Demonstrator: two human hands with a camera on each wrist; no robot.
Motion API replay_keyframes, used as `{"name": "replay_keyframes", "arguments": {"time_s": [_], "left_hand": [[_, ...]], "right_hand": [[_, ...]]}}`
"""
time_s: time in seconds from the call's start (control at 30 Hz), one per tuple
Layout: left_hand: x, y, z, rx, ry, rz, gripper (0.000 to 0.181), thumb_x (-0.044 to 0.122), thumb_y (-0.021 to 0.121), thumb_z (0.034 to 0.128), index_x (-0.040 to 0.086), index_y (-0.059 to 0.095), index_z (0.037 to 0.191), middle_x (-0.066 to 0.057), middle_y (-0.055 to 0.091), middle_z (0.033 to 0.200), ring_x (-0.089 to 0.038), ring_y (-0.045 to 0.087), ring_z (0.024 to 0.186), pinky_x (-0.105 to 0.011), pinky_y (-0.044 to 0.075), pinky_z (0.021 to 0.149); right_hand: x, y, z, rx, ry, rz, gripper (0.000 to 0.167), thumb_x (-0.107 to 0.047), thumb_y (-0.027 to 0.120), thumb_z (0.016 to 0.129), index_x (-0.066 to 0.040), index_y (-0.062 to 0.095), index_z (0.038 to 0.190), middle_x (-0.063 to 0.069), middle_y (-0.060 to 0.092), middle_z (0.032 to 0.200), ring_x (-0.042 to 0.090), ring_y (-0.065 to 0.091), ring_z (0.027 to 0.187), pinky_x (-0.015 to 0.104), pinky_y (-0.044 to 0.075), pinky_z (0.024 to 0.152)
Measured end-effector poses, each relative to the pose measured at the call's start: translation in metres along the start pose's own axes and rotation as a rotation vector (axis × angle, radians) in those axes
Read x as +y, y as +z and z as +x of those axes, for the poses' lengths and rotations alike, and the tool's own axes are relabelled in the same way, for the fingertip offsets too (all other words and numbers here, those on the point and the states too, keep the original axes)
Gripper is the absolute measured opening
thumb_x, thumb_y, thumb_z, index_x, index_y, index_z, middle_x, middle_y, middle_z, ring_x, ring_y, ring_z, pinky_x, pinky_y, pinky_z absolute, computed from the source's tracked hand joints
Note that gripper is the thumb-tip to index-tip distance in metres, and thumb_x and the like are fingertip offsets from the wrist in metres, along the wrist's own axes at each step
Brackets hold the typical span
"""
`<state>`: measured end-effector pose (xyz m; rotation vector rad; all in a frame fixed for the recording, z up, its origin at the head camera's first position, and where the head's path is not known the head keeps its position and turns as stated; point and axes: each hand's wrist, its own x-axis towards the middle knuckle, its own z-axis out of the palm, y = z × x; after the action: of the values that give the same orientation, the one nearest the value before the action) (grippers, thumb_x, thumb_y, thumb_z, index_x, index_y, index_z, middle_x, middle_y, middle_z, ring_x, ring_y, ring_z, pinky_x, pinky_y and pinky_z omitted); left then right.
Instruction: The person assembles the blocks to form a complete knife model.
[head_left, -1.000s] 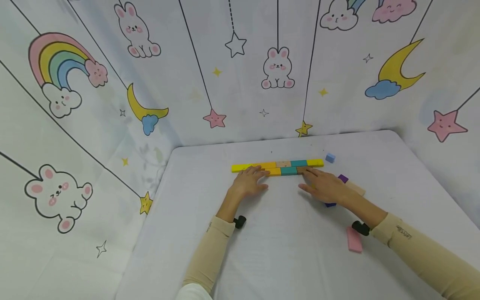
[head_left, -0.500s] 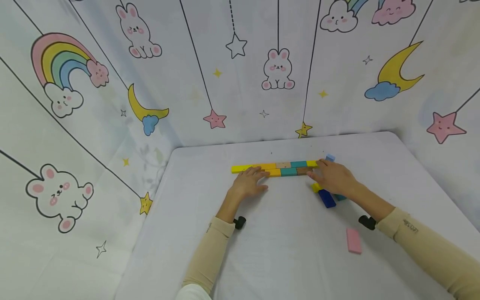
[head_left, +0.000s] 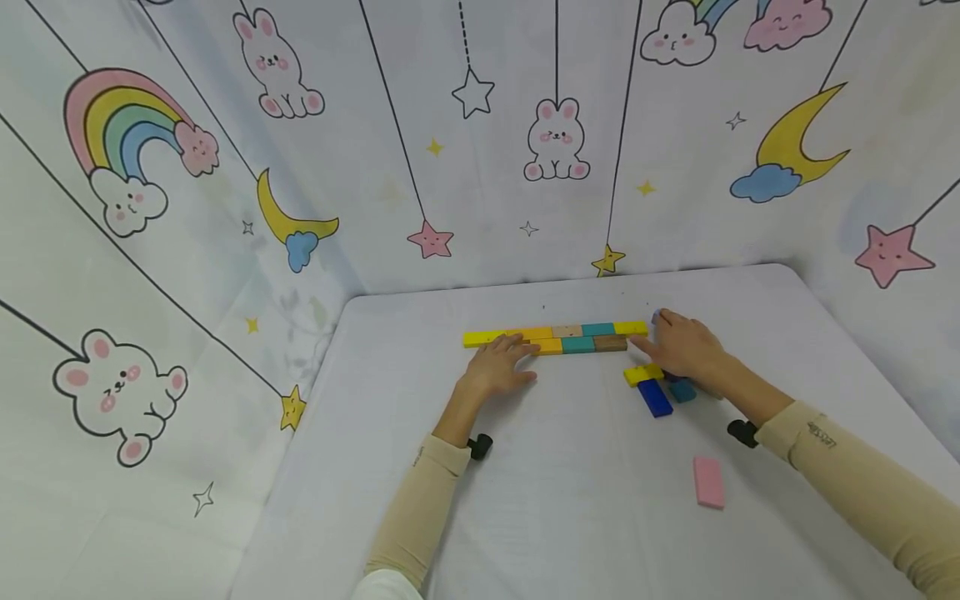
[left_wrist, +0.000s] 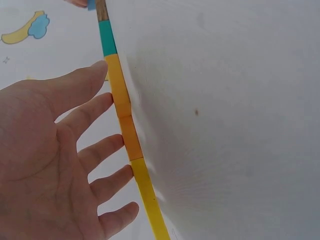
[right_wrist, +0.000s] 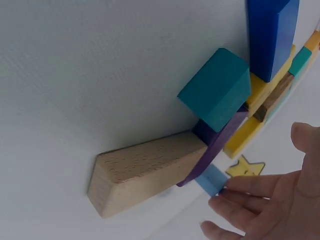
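Two rows of wooden blocks lie side by side at the back of the table in the head view. The back row includes a yellow block [head_left: 631,327], and the front row ends in a brown block [head_left: 611,342] beside a teal block [head_left: 577,344]. My left hand [head_left: 495,367] rests at the left part of the rows, fingers spread, fingertips on or against the orange and yellow blocks. To the right of the rows, my right hand [head_left: 686,346] reaches out with its fingertips at a light blue block [right_wrist: 212,179], its thumb held apart. The hand mostly hides that block in the head view.
Near the right hand lie a loose yellow block [head_left: 641,374], a dark blue block [head_left: 655,398], a second teal block [head_left: 682,390], a purple block [right_wrist: 220,140] and a plain wood block [right_wrist: 150,155]. Closer to me is a pink block [head_left: 708,482]. A patterned cloth backs the table.
My right hand has moved right, from the brown block at the front row's end, past the yellow end block, to the light blue block. The left hand has stayed in place.
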<state>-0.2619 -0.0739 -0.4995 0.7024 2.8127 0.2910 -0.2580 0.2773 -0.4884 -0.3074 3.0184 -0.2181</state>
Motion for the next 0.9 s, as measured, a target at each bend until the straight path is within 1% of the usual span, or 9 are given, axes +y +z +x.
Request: {"name": "replay_keyframes", "arguments": {"time_s": [0.13, 0.27, 0.43, 0.53, 0.6, 0.77, 0.9], "left_hand": [[0.000, 0.000, 0.000, -0.001, 0.000, 0.006, 0.057, 0.046, 0.060, 0.1050, 0.033, 0.046, 0.159, -0.003, 0.029, 0.171, -0.030, 0.025, 0.158, -0.056, 0.020, 0.127], [0.000, 0.000, 0.000, -0.006, -0.001, 0.008, 0.058, 0.046, 0.059, 0.1053, 0.032, 0.045, 0.159, -0.003, 0.029, 0.171, -0.030, 0.024, 0.158, -0.056, 0.020, 0.128], [0.000, 0.000, 0.000, -0.010, -0.002, 0.000, 0.057, 0.046, 0.059, 0.1052, 0.032, 0.045, 0.159, -0.003, 0.029, 0.171, -0.030, 0.024, 0.158, -0.055, 0.020, 0.128], [0.000, 0.000, 0.000, -0.004, -0.004, -0.003, 0.057, 0.045, 0.060, 0.1050, 0.032, 0.046, 0.159, -0.003, 0.029, 0.171, -0.029, 0.025, 0.158, -0.055, 0.020, 0.128], [0.000, 0.001, 0.000, -0.001, -0.007, 0.000, 0.057, 0.045, 0.060, 0.1050, 0.032, 0.046, 0.159, -0.003, 0.030, 0.171, -0.029, 0.025, 0.158, -0.055, 0.020, 0.128], [-0.001, 0.002, 0.000, -0.003, -0.005, -0.006, 0.057, 0.044, 0.060, 0.1051, 0.031, 0.047, 0.158, -0.003, 0.030, 0.171, -0.030, 0.024, 0.158, -0.056, 0.019, 0.128], [0.000, 0.003, 0.000, -0.002, -0.001, -0.011, 0.057, 0.045, 0.060, 0.1050, 0.031, 0.047, 0.158, -0.003, 0.030, 0.171, -0.030, 0.024, 0.158, -0.056, 0.019, 0.127]], "right_hand": [[0.002, 0.001, -0.001, -0.013, -0.005, -0.002, 0.085, -0.053, 0.045, 0.109, 0.023, 0.037, 0.147, 0.043, 0.035, 0.153, 0.058, 0.037, 0.141, 0.069, 0.033, 0.116], [0.003, 0.002, -0.006, 0.001, -0.025, 0.007, 0.082, -0.050, 0.046, 0.109, 0.021, 0.036, 0.149, 0.042, 0.034, 0.155, 0.057, 0.035, 0.143, 0.069, 0.028, 0.118], [0.002, 0.006, -0.017, 0.034, -0.066, -0.062, 0.080, -0.049, 0.051, 0.108, 0.019, 0.040, 0.148, 0.038, 0.039, 0.154, 0.053, 0.038, 0.144, 0.071, 0.022, 0.119], [0.002, 0.008, -0.024, 0.069, -0.094, -0.096, 0.078, -0.048, 0.052, 0.107, 0.019, 0.044, 0.146, 0.037, 0.044, 0.152, 0.052, 0.040, 0.143, 0.071, 0.024, 0.119], [0.003, 0.010, -0.028, 0.085, -0.108, -0.093, 0.076, -0.048, 0.051, 0.108, 0.018, 0.047, 0.145, 0.036, 0.046, 0.151, 0.052, 0.042, 0.142, 0.072, 0.024, 0.118], [0.005, 0.014, -0.034, 0.075, -0.134, -0.048, 0.076, -0.050, 0.048, 0.109, 0.018, 0.050, 0.142, 0.038, 0.047, 0.149, 0.052, 0.043, 0.141, 0.073, 0.025, 0.117], [0.008, 0.012, -0.036, 0.078, -0.145, -0.037, 0.074, -0.048, 0.049, 0.109, 0.020, 0.049, 0.141, 0.040, 0.046, 0.148, 0.054, 0.043, 0.140, 0.073, 0.031, 0.114]]}}
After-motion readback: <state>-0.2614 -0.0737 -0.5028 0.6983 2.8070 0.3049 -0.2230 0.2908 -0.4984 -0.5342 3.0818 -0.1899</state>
